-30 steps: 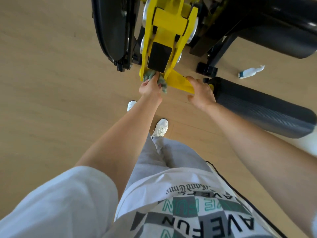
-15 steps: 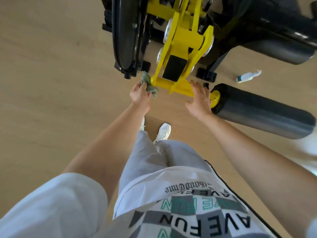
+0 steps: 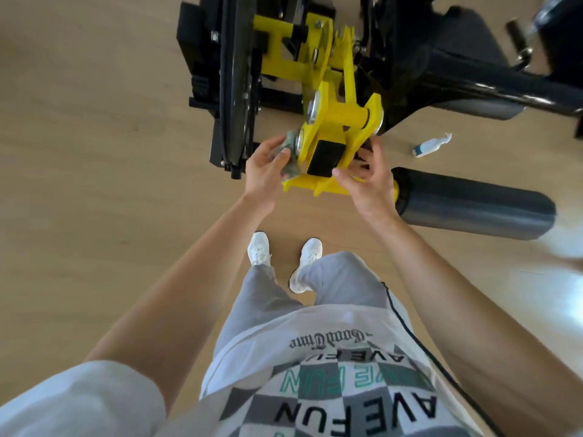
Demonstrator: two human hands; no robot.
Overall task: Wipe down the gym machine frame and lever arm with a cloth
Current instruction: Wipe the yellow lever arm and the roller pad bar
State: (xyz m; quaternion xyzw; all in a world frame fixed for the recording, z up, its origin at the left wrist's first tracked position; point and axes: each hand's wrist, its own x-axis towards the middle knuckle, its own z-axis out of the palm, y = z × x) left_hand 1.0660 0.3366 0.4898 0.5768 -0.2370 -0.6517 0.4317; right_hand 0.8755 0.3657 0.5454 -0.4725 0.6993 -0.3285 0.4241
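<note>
Hands (image 3: 266,167) (image 3: 367,186), two, one cloth (image 3: 292,168) against one lever arm (image 3: 340,116), one bottle (image 3: 430,146).

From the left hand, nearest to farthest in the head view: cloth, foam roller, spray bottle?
1. Cloth: held in the left hand.
2. Foam roller: to the right.
3. Spray bottle: on the floor behind the roller.
</note>
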